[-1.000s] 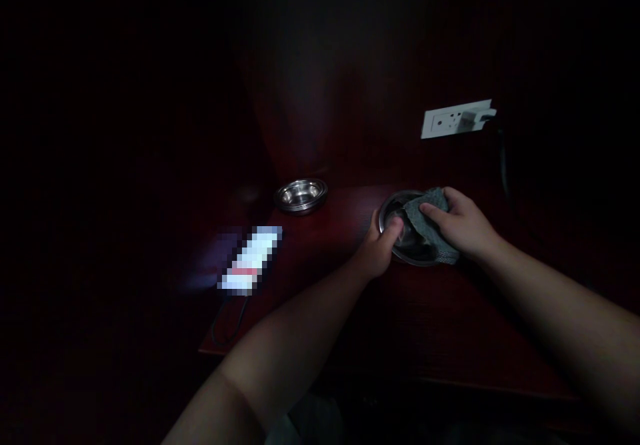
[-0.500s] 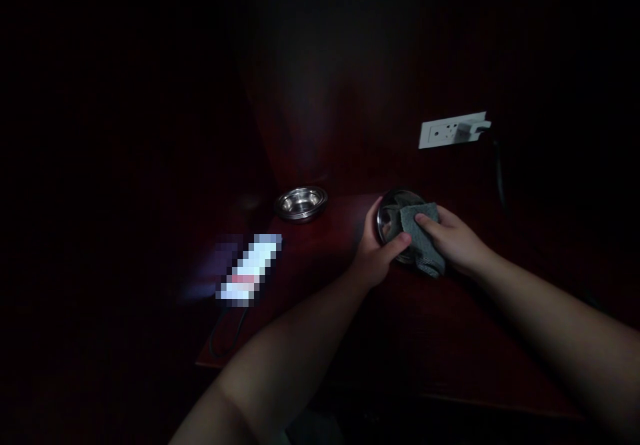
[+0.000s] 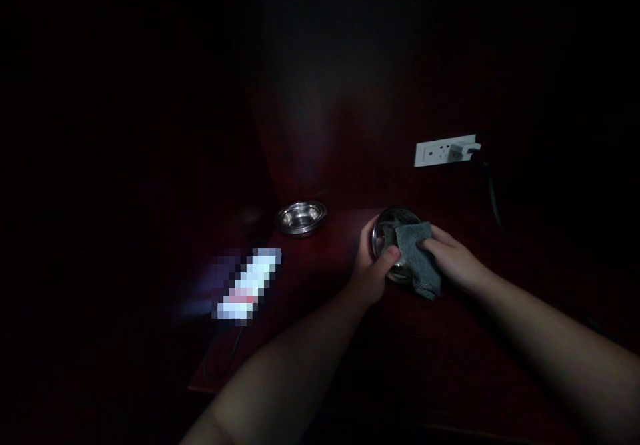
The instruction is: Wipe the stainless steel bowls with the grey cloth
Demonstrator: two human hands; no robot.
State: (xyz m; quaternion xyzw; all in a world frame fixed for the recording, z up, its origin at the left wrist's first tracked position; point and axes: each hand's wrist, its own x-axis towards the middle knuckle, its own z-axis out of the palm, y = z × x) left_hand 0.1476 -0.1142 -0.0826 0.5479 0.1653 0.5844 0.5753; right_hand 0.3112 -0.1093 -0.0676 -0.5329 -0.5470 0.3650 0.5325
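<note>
A shiny metal bowl (image 3: 381,235) is held up tilted above the dark red table, its inside toward me. My left hand (image 3: 373,268) grips its left side, with the thumb over the near rim and the fingers behind. A grey-green cloth (image 3: 419,258) lies over the bowl's right side. My right hand (image 3: 453,255) is closed on this cloth, thumb on top, pressing it against the bowl; its other fingers are mostly hidden. Farther left on the table sits a small stack of metal bowls (image 3: 301,218), apart from both hands.
A lit phone (image 3: 250,285), its screen blurred out, lies at the table's left edge with a thin cable (image 3: 235,348) beside it. On the back wall is a white socket panel (image 3: 434,153) with a plug and cord. The surroundings are very dark.
The whole view has shifted, so things appear slightly lower. My left thumb has moved a little on the bowl's rim, and the cloth covers nearly the same part.
</note>
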